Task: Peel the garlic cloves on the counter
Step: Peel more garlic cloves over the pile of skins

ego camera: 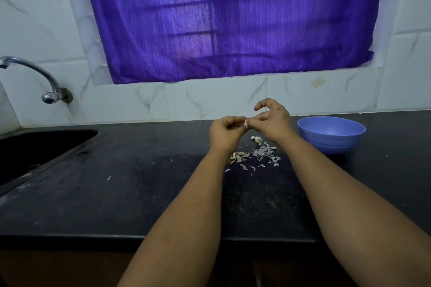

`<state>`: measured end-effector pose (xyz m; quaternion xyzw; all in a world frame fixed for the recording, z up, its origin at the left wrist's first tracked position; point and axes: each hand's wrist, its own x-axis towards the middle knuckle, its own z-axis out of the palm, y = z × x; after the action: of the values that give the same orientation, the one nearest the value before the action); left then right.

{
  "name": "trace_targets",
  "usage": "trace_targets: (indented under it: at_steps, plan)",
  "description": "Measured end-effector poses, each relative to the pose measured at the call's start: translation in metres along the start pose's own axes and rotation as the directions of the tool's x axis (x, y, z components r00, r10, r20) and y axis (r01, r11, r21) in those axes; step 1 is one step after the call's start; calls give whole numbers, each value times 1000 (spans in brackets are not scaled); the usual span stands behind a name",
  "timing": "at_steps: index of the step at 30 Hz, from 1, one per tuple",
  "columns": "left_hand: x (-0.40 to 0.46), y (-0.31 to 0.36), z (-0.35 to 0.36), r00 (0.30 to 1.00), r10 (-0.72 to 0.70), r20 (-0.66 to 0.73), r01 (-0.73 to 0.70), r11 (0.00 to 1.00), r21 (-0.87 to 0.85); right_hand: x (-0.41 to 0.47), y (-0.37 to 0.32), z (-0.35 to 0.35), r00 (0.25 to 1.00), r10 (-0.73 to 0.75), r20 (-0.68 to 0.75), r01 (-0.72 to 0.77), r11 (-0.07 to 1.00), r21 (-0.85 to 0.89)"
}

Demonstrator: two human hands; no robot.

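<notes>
Above counter (144, 193): left hand (225, 131), right hand (271, 121) both pinch garlic clove (245, 123), apparently half-peeled. Risk: slick skin, clove slips, drops.

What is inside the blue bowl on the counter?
The blue bowl shows only bare inner wall. Its near rim hides the bottom, so any cloves there cannot be seen. Both hands hold a clove beside it.

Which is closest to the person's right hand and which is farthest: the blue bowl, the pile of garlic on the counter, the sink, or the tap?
From the right hand, nearest first:
1. Pile of garlic, on the counter just below the hands.
2. Blue bowl, to its right; nearly as close as the pile, so these two are hard to rank.
3. Sink, far left.
4. Tap, on the wall above the sink.
</notes>
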<state>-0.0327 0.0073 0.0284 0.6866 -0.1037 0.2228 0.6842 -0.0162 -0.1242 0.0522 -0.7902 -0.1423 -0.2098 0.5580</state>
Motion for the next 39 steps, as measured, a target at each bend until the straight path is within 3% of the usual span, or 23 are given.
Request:
trace_targets:
  at_steps: [14, 21, 25, 29, 32, 39]
  plan:
    - [0, -2, 2, 997, -32, -65, 35, 999, 38, -1, 0, 8, 994, -96, -57, 88, 988, -128]
    - [3, 0, -2, 982, -187, -4, 177, 939, -293, 1, 3, 5, 1000, -11, -2, 11, 1000, 11]
    - [4, -1, -3, 975, -222, 5, 207, 904, -374, 6, 9, 4, 996, 19, 86, -29, 992, 121]
    - [4, -2, -3, 987, -153, -48, 135, 953, -271, 9, 13, 7, 989, -23, 149, 4, 992, 129]
    - [3, 0, -2, 993, -93, -72, 76, 973, -218, 7, 12, 9, 993, -40, 113, 28, 994, 105]
    - [2, -2, 0, 993, -100, -63, 88, 981, -174, 9, 12, 8, 996, -18, 87, 9, 994, 105]
